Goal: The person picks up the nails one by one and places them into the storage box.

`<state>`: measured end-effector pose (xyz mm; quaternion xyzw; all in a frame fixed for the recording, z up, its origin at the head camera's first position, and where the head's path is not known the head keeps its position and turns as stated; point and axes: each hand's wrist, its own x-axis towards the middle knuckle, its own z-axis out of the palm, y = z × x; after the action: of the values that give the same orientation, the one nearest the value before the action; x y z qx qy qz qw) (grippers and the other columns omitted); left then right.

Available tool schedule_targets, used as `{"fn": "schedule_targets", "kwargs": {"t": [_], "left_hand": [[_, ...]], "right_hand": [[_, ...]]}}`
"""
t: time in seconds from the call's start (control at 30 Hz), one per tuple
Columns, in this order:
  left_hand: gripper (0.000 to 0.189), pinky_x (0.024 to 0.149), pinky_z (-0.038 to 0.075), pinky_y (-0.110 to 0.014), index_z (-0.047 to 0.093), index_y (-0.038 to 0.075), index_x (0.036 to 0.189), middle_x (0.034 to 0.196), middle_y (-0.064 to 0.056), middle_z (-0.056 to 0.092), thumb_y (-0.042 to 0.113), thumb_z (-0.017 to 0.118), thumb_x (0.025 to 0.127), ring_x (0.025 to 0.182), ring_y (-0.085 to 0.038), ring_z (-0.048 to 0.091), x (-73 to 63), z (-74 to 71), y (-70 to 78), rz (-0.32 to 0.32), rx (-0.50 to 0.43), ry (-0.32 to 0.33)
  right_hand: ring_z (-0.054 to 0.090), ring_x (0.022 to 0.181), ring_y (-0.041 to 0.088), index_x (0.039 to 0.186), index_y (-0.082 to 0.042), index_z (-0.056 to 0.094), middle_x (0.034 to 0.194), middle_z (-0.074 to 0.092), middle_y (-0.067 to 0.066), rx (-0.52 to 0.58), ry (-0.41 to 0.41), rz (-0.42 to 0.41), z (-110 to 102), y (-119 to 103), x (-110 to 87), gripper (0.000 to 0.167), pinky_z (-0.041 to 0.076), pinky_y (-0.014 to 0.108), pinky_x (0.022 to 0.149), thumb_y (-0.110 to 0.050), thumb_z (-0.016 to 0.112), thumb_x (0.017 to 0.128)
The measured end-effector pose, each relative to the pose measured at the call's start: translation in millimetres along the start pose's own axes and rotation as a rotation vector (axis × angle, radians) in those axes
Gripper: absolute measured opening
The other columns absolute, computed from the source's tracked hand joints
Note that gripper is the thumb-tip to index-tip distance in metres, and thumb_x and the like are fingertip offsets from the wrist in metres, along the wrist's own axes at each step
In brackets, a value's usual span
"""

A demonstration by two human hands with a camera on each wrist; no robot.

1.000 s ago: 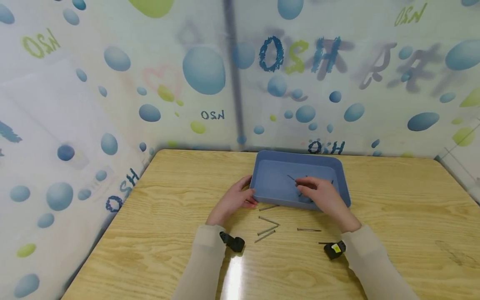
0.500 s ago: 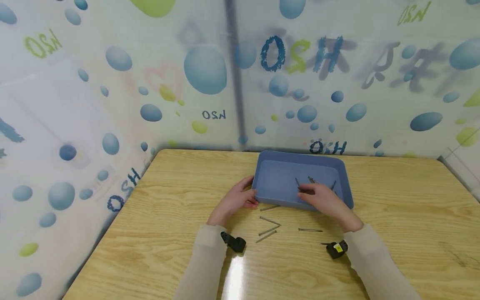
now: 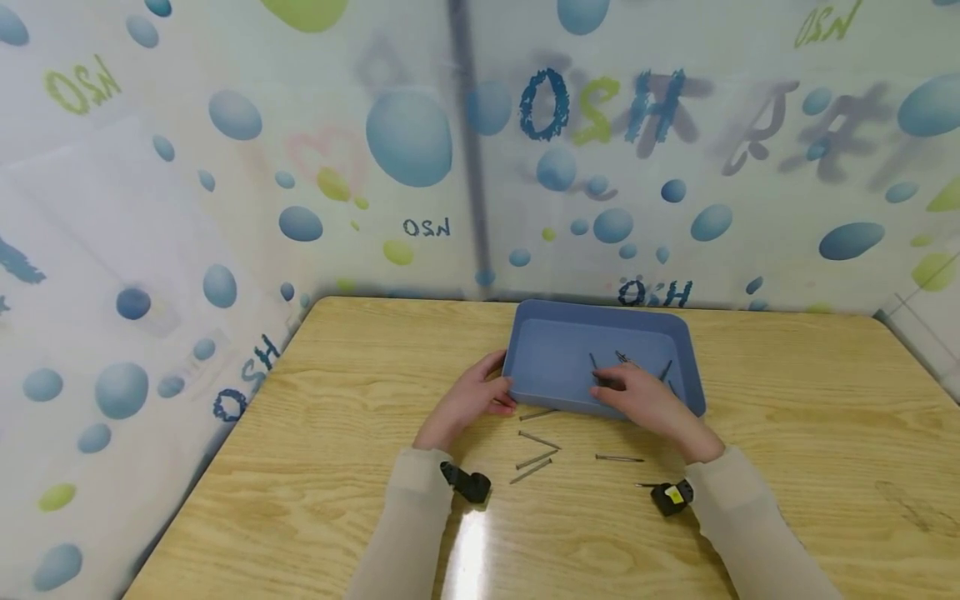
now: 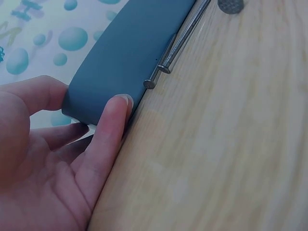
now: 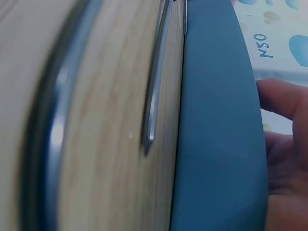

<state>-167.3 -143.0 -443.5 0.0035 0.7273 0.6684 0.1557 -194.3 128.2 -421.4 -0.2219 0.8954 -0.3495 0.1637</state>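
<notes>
My left hand (image 3: 467, 396) grips the near left corner of the shallow blue tray (image 3: 558, 354); in the left wrist view fingers (image 4: 107, 130) wrap that corner. My right hand (image 3: 641, 400) reaches over the tray's front wall, thumb and forefinger apart, low over the tray floor. A dark nail (image 3: 593, 361) lies in the tray with its lower end right by the forefinger. Other nails (image 3: 666, 371) lie near and behind that hand, partly covered by it. In the right wrist view the tray wall (image 5: 216, 120) hides the right fingertips.
Several loose nails (image 3: 537, 439) lie on the wooden table (image 3: 300, 500) in front of the tray, with another nail (image 3: 618, 457) to the right and one by the right wrist's black camera (image 3: 669, 498). A patterned curtain (image 3: 337, 167) hangs behind and left of the table.
My right hand has lowered from holding a nail above the tray floor to close over it; the nail now lies there, and the thumb has spread slightly. The left hand has stayed put.
</notes>
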Motion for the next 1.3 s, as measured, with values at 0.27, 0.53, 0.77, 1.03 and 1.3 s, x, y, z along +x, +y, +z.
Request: {"fn": "schedule_targets", "kwargs": {"t": [0.27,0.53,0.77,1.03,1.3], "left_hand": [[0.057,0.067,0.053,-0.033,0.024,0.015,0.142,0.14,-0.003,0.032,0.014,0.049,0.09,0.076,-0.024,0.061,1.5,0.0,-3.2,0.014,0.005,0.007],[0.057,0.067,0.053,-0.034,0.023,0.014,0.142,0.141,-0.004,0.03,0.014,0.049,0.091,0.076,-0.025,0.06,3.2,-1.0,-3.6,0.011,-0.001,-0.003],[0.058,0.073,0.051,-0.041,0.02,0.01,0.143,0.143,-0.01,0.026,0.01,0.046,0.092,0.084,-0.036,0.058,-5.7,0.2,10.5,0.003,-0.004,-0.037],[0.057,0.075,0.051,-0.042,0.019,0.007,0.143,0.142,-0.012,0.026,0.008,0.045,0.092,0.087,-0.039,0.056,-14.1,3.1,20.9,0.008,-0.006,-0.039],[0.058,0.076,0.05,-0.042,0.019,0.007,0.143,0.142,-0.012,0.026,0.008,0.045,0.091,0.087,-0.039,0.056,-12.3,2.1,17.9,0.003,-0.022,-0.04]], "right_hand": [[0.05,0.1,0.025,0.127,-0.007,0.049,0.12,0.048,0.013,0.008,0.003,-0.02,0.7,1.1,-0.6,0.045,0.045,0.04,0.076,-0.032,0.051,0.09],[0.051,0.1,0.023,0.123,-0.011,0.052,0.116,0.05,0.008,0.053,0.019,-0.02,1.1,1.7,-1.4,0.041,0.046,0.039,0.075,-0.035,0.05,0.09],[0.051,0.1,0.023,0.122,-0.011,0.053,0.115,0.052,0.006,0.06,0.032,-0.022,0.6,2.0,-1.9,0.04,0.046,0.039,0.075,-0.035,0.051,0.09],[0.05,0.102,0.024,0.121,-0.012,0.054,0.115,0.053,0.005,0.058,0.042,-0.028,-3.2,-6.0,-9.2,0.038,0.046,0.041,0.077,-0.035,0.051,0.09],[0.053,0.096,0.018,0.119,-0.014,0.056,0.108,0.057,0.0,0.021,0.062,-0.092,-6.7,-15.9,-14.6,0.037,0.046,0.038,0.077,-0.036,0.051,0.09]]}}
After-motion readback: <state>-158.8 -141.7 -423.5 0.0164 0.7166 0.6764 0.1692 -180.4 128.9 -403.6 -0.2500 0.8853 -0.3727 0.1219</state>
